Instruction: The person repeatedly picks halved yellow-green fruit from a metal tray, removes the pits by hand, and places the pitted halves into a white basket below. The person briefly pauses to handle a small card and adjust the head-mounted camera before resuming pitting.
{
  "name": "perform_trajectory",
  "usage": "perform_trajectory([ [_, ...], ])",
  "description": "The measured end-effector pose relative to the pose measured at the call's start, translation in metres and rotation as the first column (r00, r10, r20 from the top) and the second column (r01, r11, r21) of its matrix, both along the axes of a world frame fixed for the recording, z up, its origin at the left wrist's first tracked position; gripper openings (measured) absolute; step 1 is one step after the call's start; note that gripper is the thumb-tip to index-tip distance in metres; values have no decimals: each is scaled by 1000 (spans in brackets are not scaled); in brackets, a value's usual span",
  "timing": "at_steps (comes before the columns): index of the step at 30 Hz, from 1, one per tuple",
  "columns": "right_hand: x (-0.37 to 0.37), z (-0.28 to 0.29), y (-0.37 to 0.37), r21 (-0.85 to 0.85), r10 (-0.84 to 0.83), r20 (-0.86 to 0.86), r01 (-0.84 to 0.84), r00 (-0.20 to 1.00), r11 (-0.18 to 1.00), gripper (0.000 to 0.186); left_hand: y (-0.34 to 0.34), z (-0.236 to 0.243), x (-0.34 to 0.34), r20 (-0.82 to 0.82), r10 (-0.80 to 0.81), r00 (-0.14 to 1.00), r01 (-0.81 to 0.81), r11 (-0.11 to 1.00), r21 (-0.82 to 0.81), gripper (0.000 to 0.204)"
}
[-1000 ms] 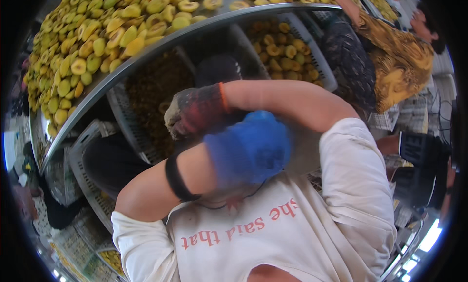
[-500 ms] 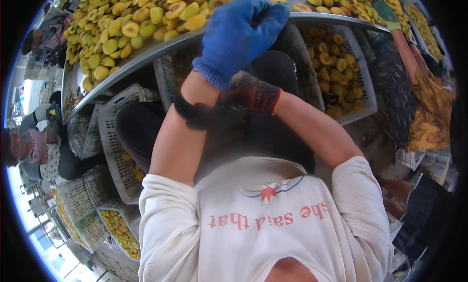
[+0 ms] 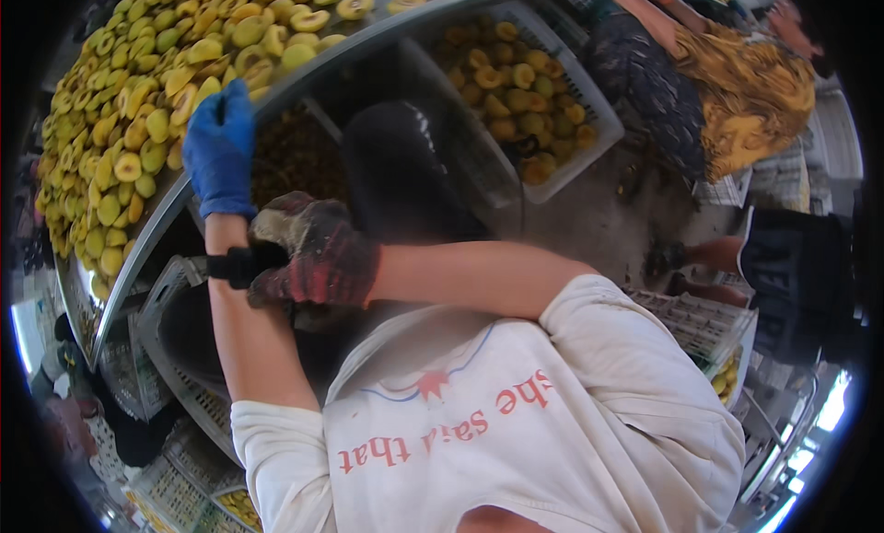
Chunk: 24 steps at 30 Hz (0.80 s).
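My left hand (image 3: 221, 156), in a blue glove, is raised beside the metal table's edge, its fingers curled in with nothing visible in them. Around that wrist sits a black wrist strap (image 3: 232, 268) with a dark, boxy part. My right hand (image 3: 318, 248), in a worn grey and dark red knitted glove, grips the strap from the side, its fingers partly hidden behind the wrist. Just beyond the blue glove, halved yellow-green fruits (image 3: 138, 133) lie heaped on the metal table (image 3: 175, 197).
Under the table stands a pale plastic crate (image 3: 603, 133) holding fruit halves. Another crate (image 3: 189, 372) is by my left knee, and more are stacked at the right (image 3: 695, 326). A person in a brown patterned garment (image 3: 750, 91) works at the right; someone in dark clothes (image 3: 801, 275) is behind.
The view has swung to the right, so the table and crates sit further left. My right hand, blurred before, now grips the strap on my left wrist, and the blue glove points more upright.
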State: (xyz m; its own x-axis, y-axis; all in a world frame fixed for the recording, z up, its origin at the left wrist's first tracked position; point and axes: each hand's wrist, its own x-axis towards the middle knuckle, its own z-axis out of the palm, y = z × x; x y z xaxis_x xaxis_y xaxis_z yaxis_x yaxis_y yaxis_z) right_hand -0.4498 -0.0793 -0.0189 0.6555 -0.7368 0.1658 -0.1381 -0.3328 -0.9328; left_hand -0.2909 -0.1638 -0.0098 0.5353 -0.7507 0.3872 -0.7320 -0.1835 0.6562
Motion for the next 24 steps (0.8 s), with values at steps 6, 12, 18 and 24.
perform_trajectory([
  [6, 5, -6, -14, 28, 120, -40, -119, 992, 992, 38, 6, -27, 7, -612, -22, 791, 113, 987, 111, 43],
  [12, -12, -11, -29, 502, 194, 210, -277, 958, 819, 26, 10, -39, -7, -480, -83, 873, 182, 970, 163, 45],
  [18, -41, -17, -36, 747, 105, 418, -408, 902, 525, 17, 44, -32, -31, 178, -387, 905, 299, 874, 383, 31],
  [24, -43, -18, -40, 720, 212, 442, -486, 871, 496, 16, 66, -40, -39, -332, -156, 930, 278, 890, 361, 24],
])
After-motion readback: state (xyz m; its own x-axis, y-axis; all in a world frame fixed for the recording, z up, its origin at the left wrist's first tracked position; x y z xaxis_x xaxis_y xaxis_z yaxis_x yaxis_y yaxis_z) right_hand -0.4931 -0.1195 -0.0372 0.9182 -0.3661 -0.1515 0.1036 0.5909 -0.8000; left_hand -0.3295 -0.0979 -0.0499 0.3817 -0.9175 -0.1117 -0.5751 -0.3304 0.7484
